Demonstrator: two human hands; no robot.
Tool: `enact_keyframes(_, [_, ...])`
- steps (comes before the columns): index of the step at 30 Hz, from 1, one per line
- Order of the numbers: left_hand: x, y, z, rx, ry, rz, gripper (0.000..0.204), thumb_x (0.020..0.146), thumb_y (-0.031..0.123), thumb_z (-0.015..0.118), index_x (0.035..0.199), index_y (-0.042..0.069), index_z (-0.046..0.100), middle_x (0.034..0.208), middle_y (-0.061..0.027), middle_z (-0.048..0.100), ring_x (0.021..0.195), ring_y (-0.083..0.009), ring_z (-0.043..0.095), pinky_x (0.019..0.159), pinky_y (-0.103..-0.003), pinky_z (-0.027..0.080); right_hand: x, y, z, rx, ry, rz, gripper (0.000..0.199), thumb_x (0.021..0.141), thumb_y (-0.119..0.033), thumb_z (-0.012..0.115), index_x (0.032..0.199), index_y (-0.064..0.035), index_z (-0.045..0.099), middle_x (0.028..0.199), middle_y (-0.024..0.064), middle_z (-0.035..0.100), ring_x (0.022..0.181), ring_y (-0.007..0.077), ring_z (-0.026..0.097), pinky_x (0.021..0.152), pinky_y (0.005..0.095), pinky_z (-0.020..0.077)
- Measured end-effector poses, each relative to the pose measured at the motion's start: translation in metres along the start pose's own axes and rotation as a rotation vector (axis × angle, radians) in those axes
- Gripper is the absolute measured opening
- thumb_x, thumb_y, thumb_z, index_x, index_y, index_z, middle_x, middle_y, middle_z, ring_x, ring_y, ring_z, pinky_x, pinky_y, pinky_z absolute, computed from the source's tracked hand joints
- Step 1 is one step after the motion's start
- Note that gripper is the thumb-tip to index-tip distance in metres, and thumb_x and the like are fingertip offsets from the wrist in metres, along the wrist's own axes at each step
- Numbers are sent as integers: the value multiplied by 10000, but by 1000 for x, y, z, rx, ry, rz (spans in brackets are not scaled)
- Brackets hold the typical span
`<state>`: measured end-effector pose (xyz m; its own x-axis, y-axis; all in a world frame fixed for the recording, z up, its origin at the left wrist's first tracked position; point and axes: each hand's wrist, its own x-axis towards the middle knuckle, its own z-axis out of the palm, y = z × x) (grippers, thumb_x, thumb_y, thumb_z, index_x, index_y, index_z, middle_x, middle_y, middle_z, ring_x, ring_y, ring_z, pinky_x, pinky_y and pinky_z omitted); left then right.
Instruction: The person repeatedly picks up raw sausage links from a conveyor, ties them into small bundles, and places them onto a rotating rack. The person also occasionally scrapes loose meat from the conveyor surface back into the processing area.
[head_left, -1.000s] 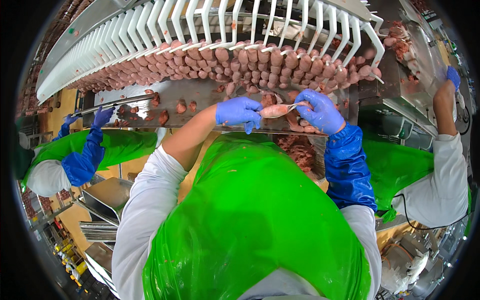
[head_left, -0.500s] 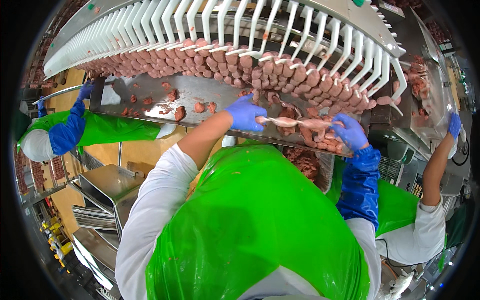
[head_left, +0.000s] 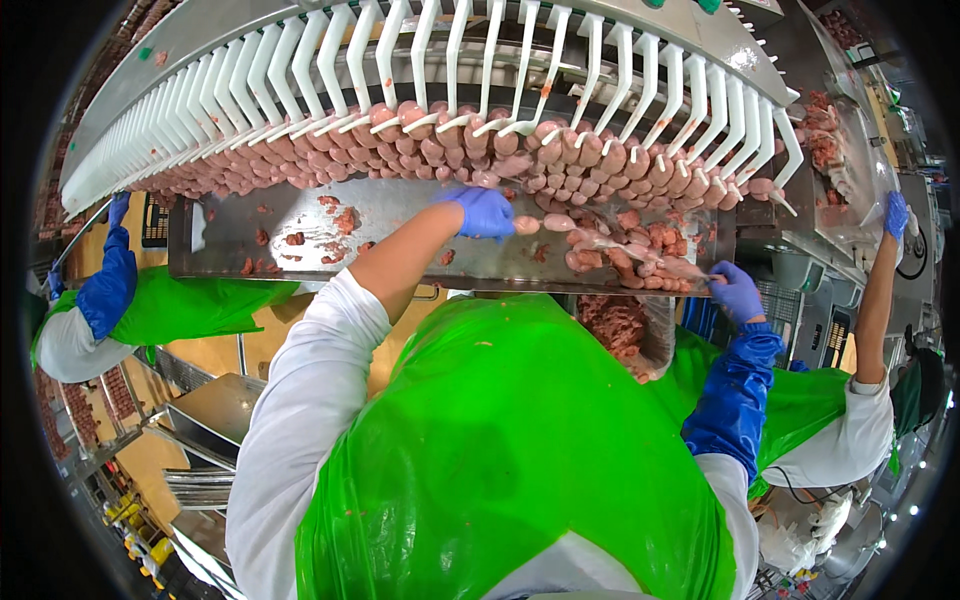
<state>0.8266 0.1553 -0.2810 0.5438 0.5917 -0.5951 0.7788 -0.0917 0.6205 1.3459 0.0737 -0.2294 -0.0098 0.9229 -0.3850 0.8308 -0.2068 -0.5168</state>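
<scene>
A strand of pale pink sausage links (head_left: 560, 222) runs over the metal tray between my two gloved hands. My left hand (head_left: 484, 213), in a blue glove, is closed round the strand's left end, just below the hanging sausages. At the tray's front right edge my right hand (head_left: 737, 292), also gloved, pinches the thin casing end of the strand. Under the strand lies a heap of loose links and meat scraps (head_left: 640, 250). Many linked sausages (head_left: 400, 150) hang in a row from white hooks (head_left: 455, 60) along the far side.
Meat scraps lie about the metal tray (head_left: 300, 268). Below its front edge sits a tub of ground meat (head_left: 612, 325). One person (head_left: 110, 310) in a green apron works at the left, another person (head_left: 835, 430) at the right. Metal racks and trays (head_left: 210, 420) stand lower left.
My right hand has moved right and down to the tray edge, drawing the strand out longer. The left hand has moved slightly left, its fingers now closed. The view has shifted a little.
</scene>
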Motion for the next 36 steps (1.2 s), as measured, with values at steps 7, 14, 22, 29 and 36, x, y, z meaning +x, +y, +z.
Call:
enact_keyframes(7, [-2,61,26,-171,-38,355,357,875,423,686,994,88,701,889,-62,700,778,-164,659,787,-338,513,-16,-200,70,-190,-249,-642,266,763,-95,692,1001,-87,574,1043,145,609,929,394,615,746,413,523])
enact_keyframes(14, [-32,64,10,-798,-167,498,308,960,324,634,1059,36,680,887,-40,696,862,-138,628,819,-285,522,7,-249,128,617,65,-628,737,805,-125,772,1445,-54,412,1252,120,541,1056,219,596,850,346,538])
enact_keyframes(22, [-46,52,-20,56,-329,-46,387,909,383,664,1071,31,669,836,-29,640,709,-114,562,638,-279,487,11,-244,148,908,-497,-295,646,865,35,559,1468,-30,334,1278,114,548,1071,172,595,866,309,531])
enact_keyframes(29, [-22,0,-10,-506,-87,311,347,874,299,634,1117,53,663,856,-53,687,765,-151,657,631,-293,526,4,-265,131,964,-457,-304,673,870,27,514,1504,-101,324,1188,93,576,897,108,575,752,284,540])
enact_keyframes(36, [-57,28,-22,-618,-244,429,274,871,220,625,1069,38,677,915,-65,687,793,-169,655,715,-328,529,12,-262,131,911,-428,-363,632,879,1,516,1485,-100,367,1192,83,583,865,99,568,730,272,532])
